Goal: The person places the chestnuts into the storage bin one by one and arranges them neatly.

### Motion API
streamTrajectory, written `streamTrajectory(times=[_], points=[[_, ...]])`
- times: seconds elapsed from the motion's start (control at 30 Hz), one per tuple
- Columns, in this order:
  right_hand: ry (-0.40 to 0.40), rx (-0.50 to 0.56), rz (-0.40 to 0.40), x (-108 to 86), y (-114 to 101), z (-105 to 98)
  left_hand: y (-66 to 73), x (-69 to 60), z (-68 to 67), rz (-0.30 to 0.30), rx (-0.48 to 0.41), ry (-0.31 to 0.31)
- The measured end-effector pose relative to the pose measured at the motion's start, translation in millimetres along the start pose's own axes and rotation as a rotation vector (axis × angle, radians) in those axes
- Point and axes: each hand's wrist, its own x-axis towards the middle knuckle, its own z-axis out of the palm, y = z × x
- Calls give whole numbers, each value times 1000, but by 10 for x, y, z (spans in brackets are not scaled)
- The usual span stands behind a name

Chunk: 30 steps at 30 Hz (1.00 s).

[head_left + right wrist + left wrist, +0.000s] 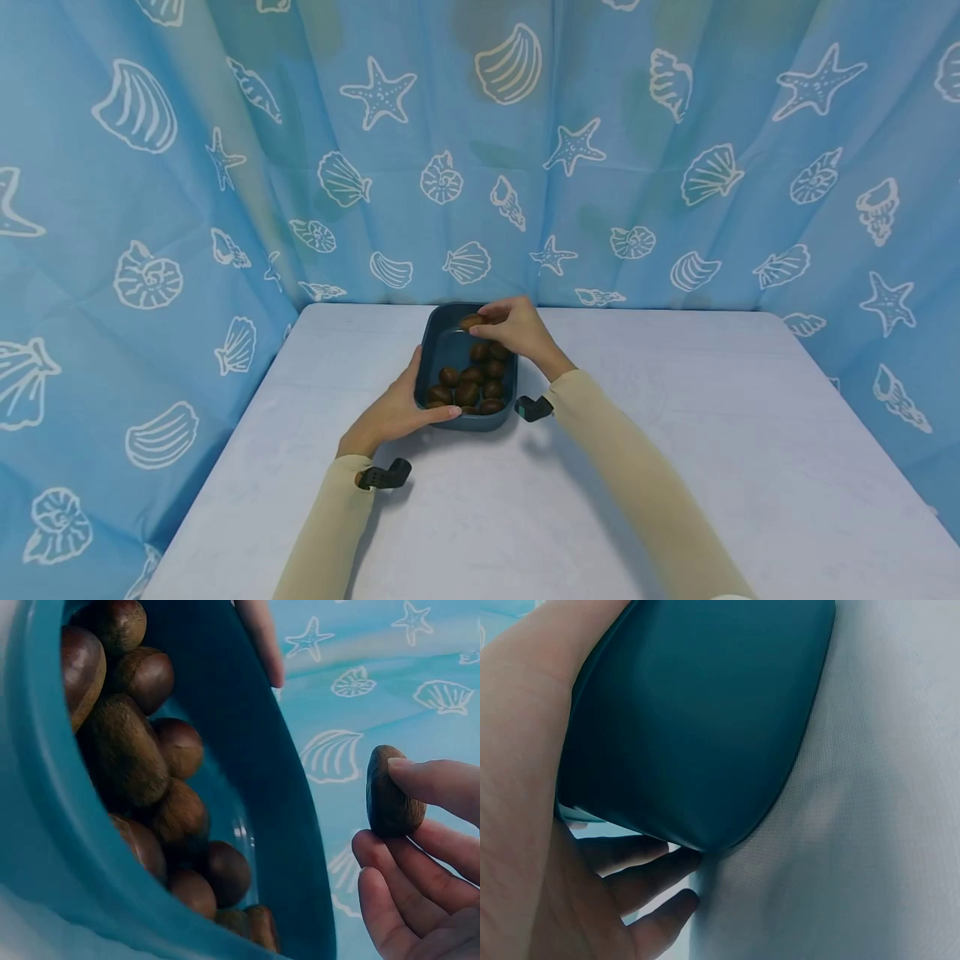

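A dark blue container [480, 422] with rounded corners stands at the far edge of the table, with several brown chestnuts [467, 392] gathered in its near and right parts. My left hand [397, 408] grips its near left corner, thumb across the front rim. In the left wrist view the fingers [660, 922] curl beside the container wall [705, 712]. Between thumb and fingertips, my right hand [517, 327] pinches one chestnut [394, 799] over the far end of the container. More chestnuts [124, 750] show inside it in the right wrist view.
A white cloth [675, 417] covers the table. Behind and beside it hangs a blue curtain [465, 208] printed with white shells and starfish, close to the container's far end. Each wrist carries a small black camera [384, 474].
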Motion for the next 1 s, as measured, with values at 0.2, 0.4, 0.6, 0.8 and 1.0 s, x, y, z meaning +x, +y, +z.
streamTrajectory(times=[0.2, 0.4, 0.6, 0.8, 1.0], points=[[6, -27, -17, 60, 61, 133, -23, 14, 20, 32, -18, 6], [-8, -57, -8, 80, 76, 224, -27, 27, 42, 68, -35, 12], [-39, -99, 4, 85, 54, 268, -31, 38, 43, 68, -21, 17], [-65, -163, 13, 128, 14, 255, -15, 27, 29, 30, 4, 6], [-51, -170, 17, 187, -40, 261, -14, 4, 12, 32, -8, 16]])
